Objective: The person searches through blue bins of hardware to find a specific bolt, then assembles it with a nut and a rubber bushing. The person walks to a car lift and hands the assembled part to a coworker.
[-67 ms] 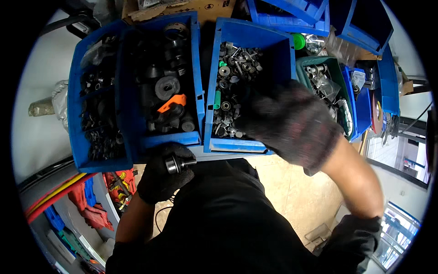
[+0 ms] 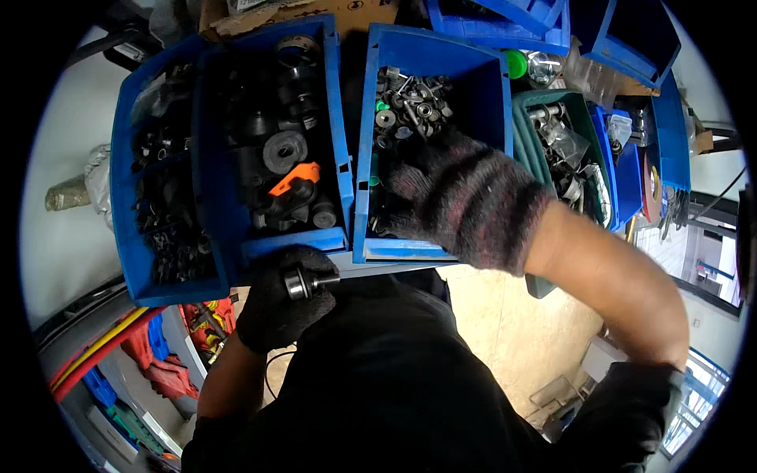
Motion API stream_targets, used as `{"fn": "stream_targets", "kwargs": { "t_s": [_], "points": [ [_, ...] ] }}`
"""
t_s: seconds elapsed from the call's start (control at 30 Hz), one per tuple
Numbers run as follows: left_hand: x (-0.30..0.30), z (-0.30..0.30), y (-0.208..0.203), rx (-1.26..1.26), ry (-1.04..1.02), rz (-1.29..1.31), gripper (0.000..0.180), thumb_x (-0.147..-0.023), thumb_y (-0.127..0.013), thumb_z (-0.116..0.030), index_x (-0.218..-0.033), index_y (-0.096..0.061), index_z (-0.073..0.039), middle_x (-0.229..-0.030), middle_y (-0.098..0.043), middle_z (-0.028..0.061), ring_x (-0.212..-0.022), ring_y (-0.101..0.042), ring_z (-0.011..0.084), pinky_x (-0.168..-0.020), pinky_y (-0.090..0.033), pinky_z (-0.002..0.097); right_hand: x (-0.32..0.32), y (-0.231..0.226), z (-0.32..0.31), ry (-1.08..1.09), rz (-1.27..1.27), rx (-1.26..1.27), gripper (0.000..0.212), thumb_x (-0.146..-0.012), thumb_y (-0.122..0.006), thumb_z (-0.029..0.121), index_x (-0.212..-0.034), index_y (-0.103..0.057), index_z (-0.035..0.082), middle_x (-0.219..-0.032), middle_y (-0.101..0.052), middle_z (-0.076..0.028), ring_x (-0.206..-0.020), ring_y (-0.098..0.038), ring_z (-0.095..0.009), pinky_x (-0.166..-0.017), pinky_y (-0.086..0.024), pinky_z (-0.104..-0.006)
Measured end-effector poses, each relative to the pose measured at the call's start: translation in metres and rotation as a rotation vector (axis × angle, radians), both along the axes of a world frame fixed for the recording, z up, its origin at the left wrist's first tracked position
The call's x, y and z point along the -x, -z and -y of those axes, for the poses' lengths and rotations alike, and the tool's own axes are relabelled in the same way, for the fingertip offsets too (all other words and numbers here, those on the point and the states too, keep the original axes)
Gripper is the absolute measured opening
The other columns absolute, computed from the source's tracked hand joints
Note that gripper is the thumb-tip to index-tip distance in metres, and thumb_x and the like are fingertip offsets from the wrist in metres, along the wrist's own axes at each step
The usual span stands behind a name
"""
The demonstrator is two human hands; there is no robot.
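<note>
My left hand (image 2: 276, 303), in a black glove, is closed around a metal stud part (image 2: 298, 284), a short shiny cylinder with a thin stem pointing right. It is held just below the front edge of the bins. My right hand (image 2: 465, 197), in a black and dark red knit glove, reaches down into the blue bin (image 2: 432, 251) of small hardware. Its fingers are hidden among the loose nuts, bolts and washers (image 2: 414, 106), so what they touch does not show.
On the left, another blue bin (image 2: 296, 243) holds black rubber parts and an orange piece (image 2: 294, 179). A divided blue bin (image 2: 177, 293) stands beside it. To the right are a green bin (image 2: 530, 110) with metal parts and a clear jar with a green lid (image 2: 516, 65).
My right hand has moved left and deeper into the hardware bin, now covering more of the small parts. My left hand keeps its hold on the metal stud part.
</note>
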State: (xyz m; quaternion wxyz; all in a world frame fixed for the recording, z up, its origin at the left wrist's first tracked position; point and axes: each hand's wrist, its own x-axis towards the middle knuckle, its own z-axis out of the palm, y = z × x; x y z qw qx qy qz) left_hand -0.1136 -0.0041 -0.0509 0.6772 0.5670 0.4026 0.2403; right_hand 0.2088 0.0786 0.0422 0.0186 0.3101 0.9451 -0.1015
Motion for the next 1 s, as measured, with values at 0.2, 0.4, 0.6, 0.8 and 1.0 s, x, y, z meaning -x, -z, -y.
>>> {"fn": "stream_targets", "kwargs": {
  "t_s": [0.2, 0.4, 0.6, 0.8, 1.0],
  "points": [
    [-0.005, -0.008, -0.007, -0.087, 0.054, 0.032, 0.053, -0.079, -0.084, 0.003, -0.127, -0.063, -0.006, -0.123, -0.068, 0.0114, -0.113, -0.070, 0.0238, -0.096, -0.059, 0.0395, -0.005, 0.003, -0.046, 0.042, 0.307, -0.014, 0.023, -0.095, -0.067, 0.009, -0.112, -0.080, 0.018, -0.116, -0.076, -0.011, -0.109, -0.072, -0.026, -0.097, -0.059, -0.0407],
    [-0.006, -0.008, -0.014, -0.103, 0.049, 0.008, 0.052, -0.081, -0.085, -0.001, -0.128, -0.064, -0.005, -0.123, -0.068, 0.0122, -0.115, -0.070, 0.0250, -0.097, -0.059, 0.0400, -0.021, -0.015, -0.100, 0.200, 0.468, -0.063, 0.040, -0.083, -0.080, 0.009, -0.122, -0.076, 0.015, -0.129, -0.070, -0.009, -0.121, -0.066, -0.028, -0.109, -0.052, -0.0420],
    [-0.007, -0.009, -0.014, -0.120, 0.082, -0.039, 0.052, -0.081, -0.085, -0.003, -0.128, -0.064, -0.005, -0.125, -0.068, 0.0140, -0.115, -0.070, 0.0255, -0.097, -0.059, 0.0392, -0.015, -0.006, -0.038, -0.029, 0.070, 0.118, 0.033, -0.093, -0.071, 0.015, -0.126, -0.072, 0.012, -0.119, -0.072, -0.012, -0.109, -0.070, -0.026, -0.099, -0.056, -0.0382],
    [-0.005, -0.005, -0.008, -0.100, 0.083, -0.064, 0.053, -0.081, -0.085, -0.002, -0.130, -0.063, -0.005, -0.125, -0.068, 0.0142, -0.116, -0.069, 0.0262, -0.097, -0.058, 0.0388, -0.007, 0.017, -0.040, 0.077, 0.295, 0.334, 0.024, -0.104, -0.057, 0.015, -0.115, -0.078, 0.011, -0.116, -0.077, -0.011, -0.104, -0.073, -0.026, -0.093, -0.060, -0.0380],
    [-0.002, 0.008, -0.008, -0.053, -0.009, -0.062, 0.052, -0.081, -0.085, -0.003, -0.129, -0.064, -0.006, -0.126, -0.068, 0.0137, -0.116, -0.069, 0.0257, -0.097, -0.058, 0.0393, -0.020, 0.000, -0.106, 0.054, 0.569, 0.164, 0.018, -0.099, -0.064, 0.010, -0.106, -0.080, 0.008, -0.108, -0.078, -0.014, -0.098, -0.076, -0.025, -0.088, -0.063, -0.0382]
  ]
}}
